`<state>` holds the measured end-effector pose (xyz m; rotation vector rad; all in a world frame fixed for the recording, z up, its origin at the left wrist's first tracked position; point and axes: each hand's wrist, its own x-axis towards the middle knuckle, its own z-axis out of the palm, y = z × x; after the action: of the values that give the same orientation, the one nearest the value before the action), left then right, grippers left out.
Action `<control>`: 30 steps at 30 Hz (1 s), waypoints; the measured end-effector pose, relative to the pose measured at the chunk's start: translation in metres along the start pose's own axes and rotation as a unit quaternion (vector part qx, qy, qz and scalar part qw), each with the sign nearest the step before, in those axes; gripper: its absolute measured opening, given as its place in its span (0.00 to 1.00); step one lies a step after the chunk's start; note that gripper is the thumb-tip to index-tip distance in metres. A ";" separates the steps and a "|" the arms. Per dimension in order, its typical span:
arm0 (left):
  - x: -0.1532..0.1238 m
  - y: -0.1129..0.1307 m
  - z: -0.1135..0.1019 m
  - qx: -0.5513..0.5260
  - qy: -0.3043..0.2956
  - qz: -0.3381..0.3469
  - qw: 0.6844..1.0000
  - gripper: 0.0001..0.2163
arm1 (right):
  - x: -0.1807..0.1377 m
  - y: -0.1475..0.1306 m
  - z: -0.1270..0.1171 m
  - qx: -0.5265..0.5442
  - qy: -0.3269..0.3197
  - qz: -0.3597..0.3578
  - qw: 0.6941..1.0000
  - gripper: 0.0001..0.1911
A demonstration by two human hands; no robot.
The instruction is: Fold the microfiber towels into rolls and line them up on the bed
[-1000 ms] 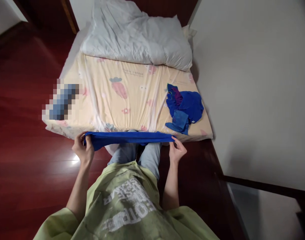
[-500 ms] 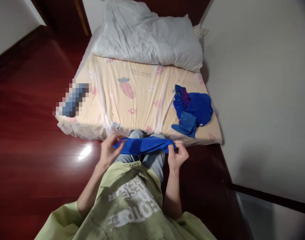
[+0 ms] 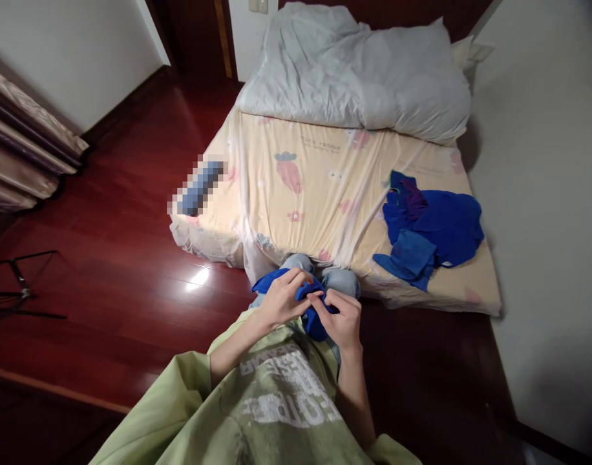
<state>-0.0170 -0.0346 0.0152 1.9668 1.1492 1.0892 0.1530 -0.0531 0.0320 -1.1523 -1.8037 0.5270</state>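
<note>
Both my hands meet in front of my chest, above my knees. My left hand (image 3: 281,300) and my right hand (image 3: 342,320) are closed on the same blue cloth (image 3: 314,323), which is bunched into a small folded wad between them. Part of the blue cloth sticks out behind my left fingers. A pile of more blue garments (image 3: 429,226), with a purple bit in it, lies on the right side of the mattress (image 3: 325,194) ahead of me.
The low mattress with a cream carrot-print sheet lies on the dark red wood floor (image 3: 106,258). A white duvet (image 3: 359,71) is heaped at its far end. A white wall runs along the right. Curtains (image 3: 24,155) hang at the left, a thin black stand (image 3: 19,290) below them.
My hands have come together, folding the stretched blue cloth end to end into a small bundle. The view has swung left, showing the curtains and stand.
</note>
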 end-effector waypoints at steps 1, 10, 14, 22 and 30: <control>0.001 -0.001 0.000 0.000 0.005 -0.005 1.000 0.08 | -0.001 -0.001 0.002 0.010 -0.016 -0.010 1.000 0.26; -0.004 -0.003 -0.019 -0.175 -0.120 0.021 0.977 0.12 | -0.004 0.000 0.004 0.069 -0.056 -0.002 0.996 0.25; -0.015 -0.015 -0.011 -0.128 -0.110 -0.005 0.986 0.10 | -0.003 -0.001 0.008 0.078 -0.057 0.014 0.995 0.26; -0.028 -0.075 0.001 0.002 -0.082 -0.070 0.994 0.22 | 0.001 -0.007 0.013 0.083 -0.009 0.032 0.996 0.27; -0.051 -0.133 -0.058 0.121 0.073 -0.227 0.964 0.20 | -0.003 0.004 0.011 0.100 0.053 0.098 0.989 0.27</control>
<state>-0.1345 -0.0162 -0.0818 1.6858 1.7797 0.8881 0.1458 -0.0527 0.0220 -1.2005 -1.5170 0.7310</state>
